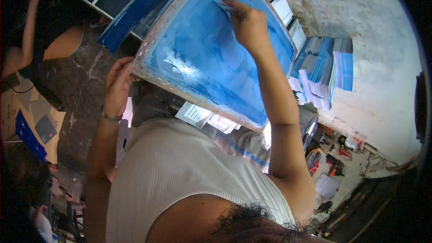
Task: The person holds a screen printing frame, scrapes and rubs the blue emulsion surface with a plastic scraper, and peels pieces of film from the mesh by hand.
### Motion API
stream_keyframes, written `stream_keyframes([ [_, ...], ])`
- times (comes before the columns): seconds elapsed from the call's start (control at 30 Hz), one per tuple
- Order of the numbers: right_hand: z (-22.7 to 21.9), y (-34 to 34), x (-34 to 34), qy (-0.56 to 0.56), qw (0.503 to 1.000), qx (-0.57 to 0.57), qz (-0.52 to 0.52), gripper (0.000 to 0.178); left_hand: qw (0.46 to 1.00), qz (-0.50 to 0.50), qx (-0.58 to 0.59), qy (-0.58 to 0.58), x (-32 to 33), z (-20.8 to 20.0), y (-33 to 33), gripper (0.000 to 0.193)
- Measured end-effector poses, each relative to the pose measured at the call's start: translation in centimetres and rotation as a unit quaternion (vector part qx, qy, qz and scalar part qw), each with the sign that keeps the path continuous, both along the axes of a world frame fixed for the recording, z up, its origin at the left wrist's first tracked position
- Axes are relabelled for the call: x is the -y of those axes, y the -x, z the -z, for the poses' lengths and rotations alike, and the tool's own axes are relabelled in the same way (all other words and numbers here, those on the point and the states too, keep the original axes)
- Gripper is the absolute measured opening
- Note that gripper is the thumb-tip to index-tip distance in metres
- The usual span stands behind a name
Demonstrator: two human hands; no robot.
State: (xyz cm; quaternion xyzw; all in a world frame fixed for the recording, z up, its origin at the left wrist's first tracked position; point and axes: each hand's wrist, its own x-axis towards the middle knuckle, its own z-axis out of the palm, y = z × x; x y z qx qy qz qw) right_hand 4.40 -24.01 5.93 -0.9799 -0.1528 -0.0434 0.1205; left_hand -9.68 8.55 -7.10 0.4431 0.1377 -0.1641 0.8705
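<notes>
A wood-framed printing screen (198,40) with blue mesh is tilted up in front of me. My left hand (118,85) is closed on the frame's lower left corner, thumb and fingers round its edge. Against the upper part of the mesh, my right hand (249,24) pinches a small pale rag (224,6), mostly hidden by the fingers. Streaky darker blue patches cover the mesh, and a bright wet-looking glare lies at its lower left.
Stacks of blue and white printed sheets (317,67) stand right of the screen by a stained wall (360,27). White papers (195,114) lie below the frame. Another person's arm (29,31) shows at far left, above cardboard (54,126). Cluttered tools (337,166) lie lower right.
</notes>
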Motion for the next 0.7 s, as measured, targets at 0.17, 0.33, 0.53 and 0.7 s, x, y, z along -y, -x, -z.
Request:
stream_keyframes([
  [0.17,-0.2,2.2,-3.0,-0.035,0.998,-0.022,-0.036,0.035,1.000,-0.005,0.003,-0.015,0.1,0.0,0.0,0.027],
  [0.33,-0.4,0.2,-2.5,-0.074,0.997,-0.015,-0.026,0.032,1.000,-0.004,0.002,-0.008,0.0,-0.2,0.0,0.026],
  [0.53,-1.3,-8.1,0.2,0.082,0.991,0.083,0.064,0.031,1.000,-0.006,0.012,-0.018,0.3,-0.7,0.2,0.027],
  [0.7,0.6,-4.7,-1.4,0.116,0.991,0.066,-0.007,0.031,0.999,-0.002,0.004,-0.033,0.4,-0.8,-0.1,0.027],
])
